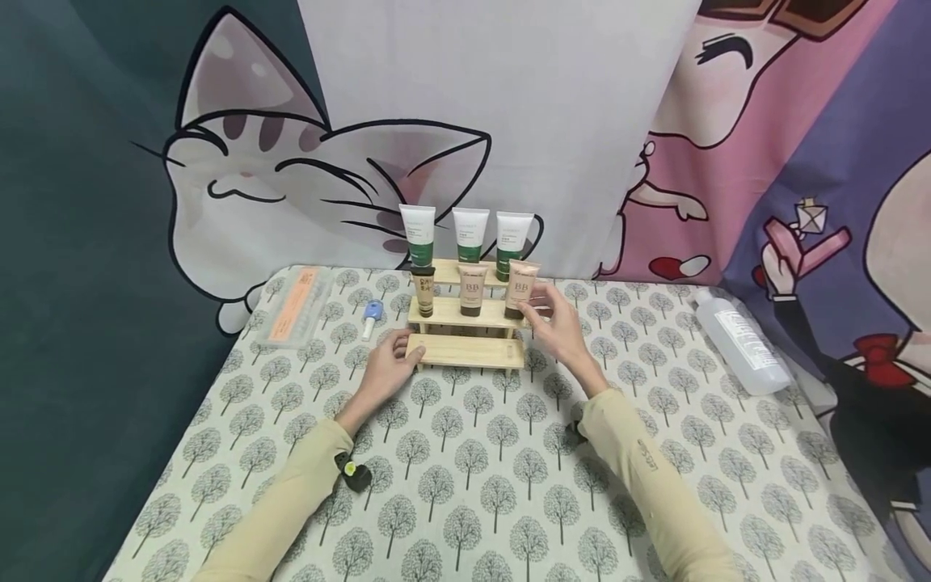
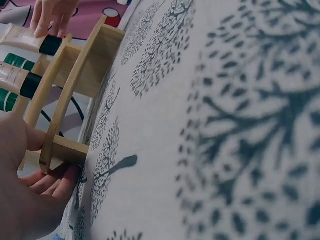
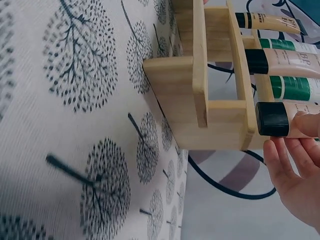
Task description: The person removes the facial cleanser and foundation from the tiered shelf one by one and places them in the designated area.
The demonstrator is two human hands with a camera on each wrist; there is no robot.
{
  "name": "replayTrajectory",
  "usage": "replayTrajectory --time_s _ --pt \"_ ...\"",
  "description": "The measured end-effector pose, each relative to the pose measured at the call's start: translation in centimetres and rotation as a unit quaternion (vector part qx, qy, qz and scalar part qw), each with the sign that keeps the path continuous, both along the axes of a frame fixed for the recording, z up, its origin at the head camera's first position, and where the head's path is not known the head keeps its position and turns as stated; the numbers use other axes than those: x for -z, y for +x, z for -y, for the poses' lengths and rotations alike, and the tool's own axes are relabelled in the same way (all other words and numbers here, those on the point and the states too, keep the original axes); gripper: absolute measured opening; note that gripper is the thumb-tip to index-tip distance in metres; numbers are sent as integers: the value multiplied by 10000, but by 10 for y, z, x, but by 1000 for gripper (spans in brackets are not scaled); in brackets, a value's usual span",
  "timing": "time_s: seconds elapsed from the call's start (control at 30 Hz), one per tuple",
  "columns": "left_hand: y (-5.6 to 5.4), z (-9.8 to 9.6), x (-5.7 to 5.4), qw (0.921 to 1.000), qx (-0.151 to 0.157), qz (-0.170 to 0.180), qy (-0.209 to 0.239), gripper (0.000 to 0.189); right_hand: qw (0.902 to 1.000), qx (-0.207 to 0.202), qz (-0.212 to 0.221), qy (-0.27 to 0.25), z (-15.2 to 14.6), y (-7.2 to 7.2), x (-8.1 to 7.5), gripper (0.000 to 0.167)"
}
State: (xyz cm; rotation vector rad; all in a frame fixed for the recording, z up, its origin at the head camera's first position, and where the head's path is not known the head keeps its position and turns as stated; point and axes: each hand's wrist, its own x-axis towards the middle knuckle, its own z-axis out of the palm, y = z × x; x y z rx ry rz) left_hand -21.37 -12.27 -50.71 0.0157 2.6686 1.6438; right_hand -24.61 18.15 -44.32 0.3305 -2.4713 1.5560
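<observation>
A sideways jog by the right hand (image 1: 558, 325) could, I reckon, topple the middle BB tube (image 1: 472, 289), balanced on its cap. That hand pinches the end BB tube (image 1: 520, 288) low, thumb just above its black cap (image 3: 272, 119), at the right end of the middle step (image 1: 447, 315); the left hand (image 1: 388, 370) grips the bottom step (image 1: 465, 351) at its left end.

The stand (image 1: 465, 350) in the middle of the frame looks made of pale wood, smooth and matt. The pink tubes (image 1: 471, 289) seem to be smooth plastic, and their black caps (image 3: 272, 119) shine slightly. The table cover (image 1: 502, 473) below looks like matt cloth. At right, the bottle (image 1: 747, 347) appears translucent plastic.
</observation>
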Motion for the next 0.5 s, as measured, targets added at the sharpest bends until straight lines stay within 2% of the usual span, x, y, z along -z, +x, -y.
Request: replayTrajectory --time_s 0.17,0.3,0.5 --pt "-2 2 0 9989 92 186 432 53 9999 132 -91 -31 -12 6 -4 30" --pt "-2 1 -2 9980 83 280 566 53 9996 229 -135 8 -23 12 -4 31" --pt "0 0 1 9974 76 316 643 53 9988 424 201 112 -37 23 0 31"
